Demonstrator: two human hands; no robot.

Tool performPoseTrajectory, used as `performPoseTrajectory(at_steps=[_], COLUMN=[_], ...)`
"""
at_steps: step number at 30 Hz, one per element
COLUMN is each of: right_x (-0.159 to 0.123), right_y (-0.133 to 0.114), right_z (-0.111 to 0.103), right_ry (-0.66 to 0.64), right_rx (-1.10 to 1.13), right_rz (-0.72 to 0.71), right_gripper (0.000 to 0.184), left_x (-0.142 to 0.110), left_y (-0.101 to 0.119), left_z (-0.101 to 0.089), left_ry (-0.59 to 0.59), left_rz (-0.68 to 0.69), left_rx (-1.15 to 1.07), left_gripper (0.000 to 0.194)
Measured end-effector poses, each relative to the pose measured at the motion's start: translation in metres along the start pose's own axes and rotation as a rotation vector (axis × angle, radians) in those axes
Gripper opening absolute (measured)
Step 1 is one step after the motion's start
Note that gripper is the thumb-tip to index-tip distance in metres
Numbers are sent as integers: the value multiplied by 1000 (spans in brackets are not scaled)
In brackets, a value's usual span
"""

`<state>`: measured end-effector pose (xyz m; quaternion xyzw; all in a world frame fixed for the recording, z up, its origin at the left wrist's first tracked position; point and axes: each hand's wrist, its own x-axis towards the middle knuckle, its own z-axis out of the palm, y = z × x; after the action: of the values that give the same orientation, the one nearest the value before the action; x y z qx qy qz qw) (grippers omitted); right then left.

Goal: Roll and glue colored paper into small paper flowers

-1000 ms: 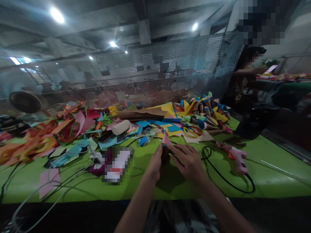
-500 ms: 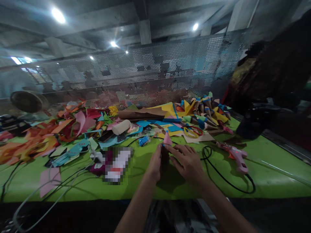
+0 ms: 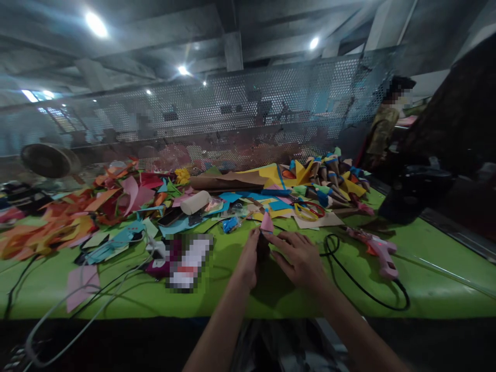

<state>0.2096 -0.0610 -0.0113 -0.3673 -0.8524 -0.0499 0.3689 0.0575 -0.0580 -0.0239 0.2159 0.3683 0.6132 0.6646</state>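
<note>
Between my hands, above the green tabletop (image 3: pixel 232 305), is a small paper cone (image 3: pixel 266 223) with a pink tip, a thin blue band and a darker lower part. My left hand (image 3: pixel 248 258) is closed along its left side. On the right, my right hand (image 3: pixel 298 257) presses its fingertips against the cone near the band. Most of the cone's lower part is hidden by my fingers and shadow. To the right of my hands lies a pink glue gun (image 3: pixel 377 250) with a clear glue stick (image 3: pixel 434 267) behind it.
Orange and red paper scraps (image 3: pixel 77 217) heap on the left. Finished-looking paper cones (image 3: pixel 329 175) pile at the back right, near scissors (image 3: pixel 308 211). A phone (image 3: pixel 189 263), a white cable (image 3: pixel 46 330) and a black cord (image 3: pixel 337 274) lie around my hands. A person (image 3: pixel 383 129) stands at far right.
My hands keep nearly the same place around the cone, and its pink tip has tilted slightly. At the right, people have shifted position.
</note>
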Motion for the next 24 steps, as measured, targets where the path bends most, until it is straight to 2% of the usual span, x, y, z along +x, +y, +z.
performPoseTrajectory(at_steps=[6,15,24], right_x=[-3,-1,-1], right_y=[3,2,1], right_z=[-1,-2,-2], right_ry=[114,8,-23], right_rx=[129,39,15], right_rz=[75,37,41], right_gripper=[44,42,42], left_x=[-2,-3,-2], left_y=[3,3,4], left_z=[0,3,3], left_ry=[-33,0,16], left_rz=[-20,-37,-63], left_rx=[47,-55,-21], left_gripper=[46,49,53])
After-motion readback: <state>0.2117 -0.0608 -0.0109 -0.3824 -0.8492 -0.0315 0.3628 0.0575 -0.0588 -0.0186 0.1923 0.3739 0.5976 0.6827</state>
